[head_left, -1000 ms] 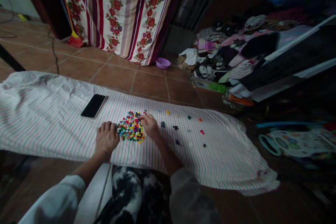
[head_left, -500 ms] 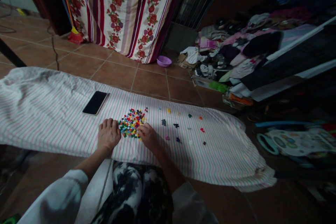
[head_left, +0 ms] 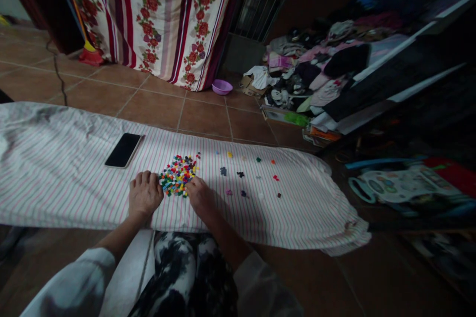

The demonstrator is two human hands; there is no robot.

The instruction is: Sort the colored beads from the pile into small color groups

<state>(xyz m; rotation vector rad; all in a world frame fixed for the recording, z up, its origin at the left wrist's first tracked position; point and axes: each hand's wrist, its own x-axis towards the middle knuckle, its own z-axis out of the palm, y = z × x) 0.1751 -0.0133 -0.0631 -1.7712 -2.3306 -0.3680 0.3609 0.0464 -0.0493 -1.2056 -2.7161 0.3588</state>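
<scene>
A heap of tiny multicoloured pieces [head_left: 179, 173] lies on a striped cloth [head_left: 290, 223]. My left hand [head_left: 146, 193] rests palm down at the heap's left edge, its fingers lying on the cloth and holding nothing visible. At the heap's right edge is my right hand [head_left: 201, 198], fingertips drawn together among the pieces; whatever is between them is too small to make out. Small colour-sorted groups lie to the right, including grey pieces [head_left: 223, 171], black pieces [head_left: 240, 174], pink pieces [head_left: 228, 192], yellow pieces [head_left: 229, 154] and red pieces [head_left: 275, 178].
A phone [head_left: 123, 150] lies left of the heap on the cloth. Beyond, on the tiled floor, are a purple basin [head_left: 222, 87] and a red broom [head_left: 91, 56] by a floral curtain [head_left: 167, 20]. Clothes [head_left: 308, 64] are piled at the back right.
The whole view has shifted, so most things appear further left. My right hand stays at the heap's right edge with its fingertips now closer together; my left hand keeps its place.
</scene>
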